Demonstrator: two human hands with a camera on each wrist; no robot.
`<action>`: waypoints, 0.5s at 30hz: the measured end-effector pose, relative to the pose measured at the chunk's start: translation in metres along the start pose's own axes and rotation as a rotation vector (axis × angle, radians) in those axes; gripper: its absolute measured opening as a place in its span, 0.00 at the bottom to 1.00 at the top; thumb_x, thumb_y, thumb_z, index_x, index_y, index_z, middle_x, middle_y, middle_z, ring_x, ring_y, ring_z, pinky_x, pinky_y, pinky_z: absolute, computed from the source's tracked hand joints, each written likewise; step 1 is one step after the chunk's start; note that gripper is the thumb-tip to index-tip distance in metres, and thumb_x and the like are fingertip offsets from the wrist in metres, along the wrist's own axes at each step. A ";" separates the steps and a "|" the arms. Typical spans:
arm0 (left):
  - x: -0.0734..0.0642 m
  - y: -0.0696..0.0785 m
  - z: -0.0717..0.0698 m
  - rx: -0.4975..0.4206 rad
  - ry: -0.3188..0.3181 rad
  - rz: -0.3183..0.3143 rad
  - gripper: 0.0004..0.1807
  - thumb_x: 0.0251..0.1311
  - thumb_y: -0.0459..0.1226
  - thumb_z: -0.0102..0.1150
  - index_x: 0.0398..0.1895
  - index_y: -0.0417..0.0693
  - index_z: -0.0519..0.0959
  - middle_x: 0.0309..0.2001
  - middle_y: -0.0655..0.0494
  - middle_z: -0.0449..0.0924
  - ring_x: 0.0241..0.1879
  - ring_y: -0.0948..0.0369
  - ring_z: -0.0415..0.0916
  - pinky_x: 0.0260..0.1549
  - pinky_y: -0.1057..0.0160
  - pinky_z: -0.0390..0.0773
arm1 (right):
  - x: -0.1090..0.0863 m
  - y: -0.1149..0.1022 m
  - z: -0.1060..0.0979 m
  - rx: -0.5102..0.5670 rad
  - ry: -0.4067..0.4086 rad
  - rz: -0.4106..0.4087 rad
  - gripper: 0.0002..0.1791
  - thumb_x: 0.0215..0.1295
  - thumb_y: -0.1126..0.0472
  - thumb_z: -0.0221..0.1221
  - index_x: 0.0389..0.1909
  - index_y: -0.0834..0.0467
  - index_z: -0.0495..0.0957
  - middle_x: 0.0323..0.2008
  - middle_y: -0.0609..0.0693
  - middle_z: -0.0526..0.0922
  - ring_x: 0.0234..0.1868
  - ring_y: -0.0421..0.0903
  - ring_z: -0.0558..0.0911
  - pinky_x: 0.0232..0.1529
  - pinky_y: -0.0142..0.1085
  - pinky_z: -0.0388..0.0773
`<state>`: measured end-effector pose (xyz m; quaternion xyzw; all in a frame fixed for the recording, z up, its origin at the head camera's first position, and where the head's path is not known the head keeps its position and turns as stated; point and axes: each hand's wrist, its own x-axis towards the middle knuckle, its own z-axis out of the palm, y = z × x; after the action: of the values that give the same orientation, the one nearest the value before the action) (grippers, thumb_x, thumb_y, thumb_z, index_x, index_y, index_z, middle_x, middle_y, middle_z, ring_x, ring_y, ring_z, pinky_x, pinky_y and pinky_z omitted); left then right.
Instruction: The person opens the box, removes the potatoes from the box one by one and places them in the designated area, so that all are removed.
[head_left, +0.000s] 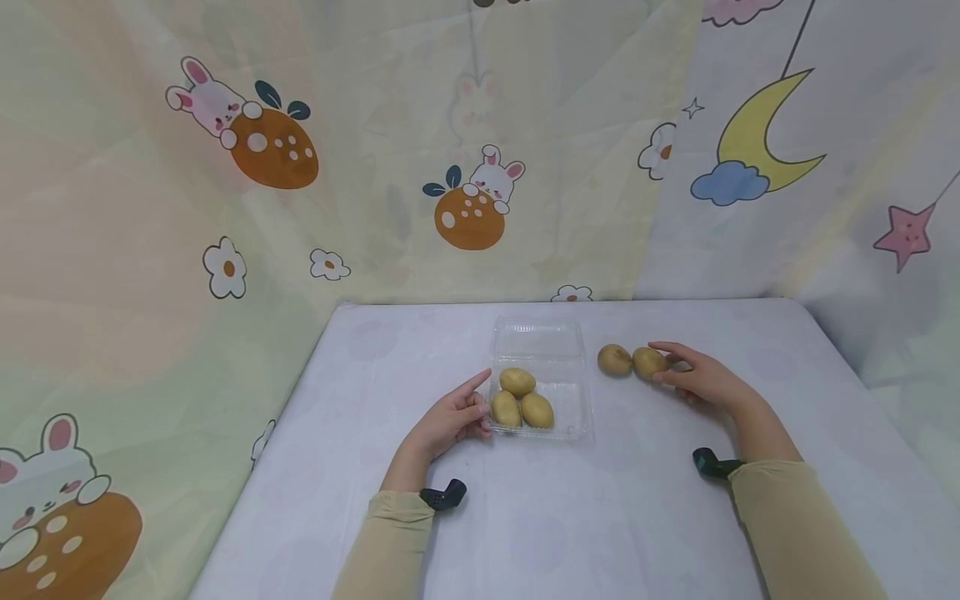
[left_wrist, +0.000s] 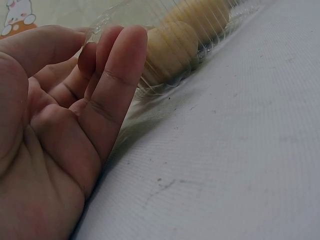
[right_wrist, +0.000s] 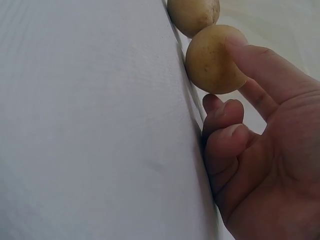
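A clear plastic clamshell box (head_left: 566, 408) lies with its lid (head_left: 537, 340) folded back on the table. Three potatoes (head_left: 517, 382) sit in its left half. At the box's front left corner, my left hand (head_left: 452, 418) pinches the rim between thumb and curled fingers, while the index finger points along the side. To the right of the box, my right hand (head_left: 705, 379) holds a potato (right_wrist: 215, 60) between thumb and index finger; its other fingers are curled below. Another potato (head_left: 614, 360) lies just left of that one, almost touching it.
A white cloth covers the table (head_left: 585, 517). Behind it and along both sides hangs a printed curtain (head_left: 375, 167) with rabbits, flowers and a moon. Each wrist carries a small black camera mount (head_left: 444, 496).
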<state>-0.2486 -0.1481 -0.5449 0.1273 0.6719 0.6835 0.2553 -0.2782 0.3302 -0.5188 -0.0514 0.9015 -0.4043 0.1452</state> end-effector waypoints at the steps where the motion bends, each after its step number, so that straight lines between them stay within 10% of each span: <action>1: 0.000 0.000 0.000 0.001 0.001 0.001 0.39 0.66 0.42 0.61 0.77 0.66 0.56 0.36 0.55 0.74 0.34 0.58 0.82 0.43 0.54 0.86 | -0.001 0.000 0.000 0.004 0.000 -0.001 0.42 0.62 0.38 0.63 0.74 0.42 0.58 0.65 0.62 0.64 0.21 0.44 0.72 0.22 0.35 0.74; 15: 0.000 -0.002 -0.001 0.004 -0.018 0.022 0.40 0.67 0.42 0.60 0.78 0.63 0.54 0.36 0.55 0.74 0.34 0.59 0.82 0.42 0.55 0.86 | -0.010 -0.008 0.001 0.061 0.066 -0.022 0.44 0.66 0.38 0.59 0.77 0.48 0.53 0.66 0.62 0.64 0.29 0.46 0.76 0.32 0.35 0.76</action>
<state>-0.2493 -0.1491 -0.5465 0.1415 0.6696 0.6835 0.2537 -0.2685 0.3263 -0.5118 -0.0434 0.8925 -0.4346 0.1124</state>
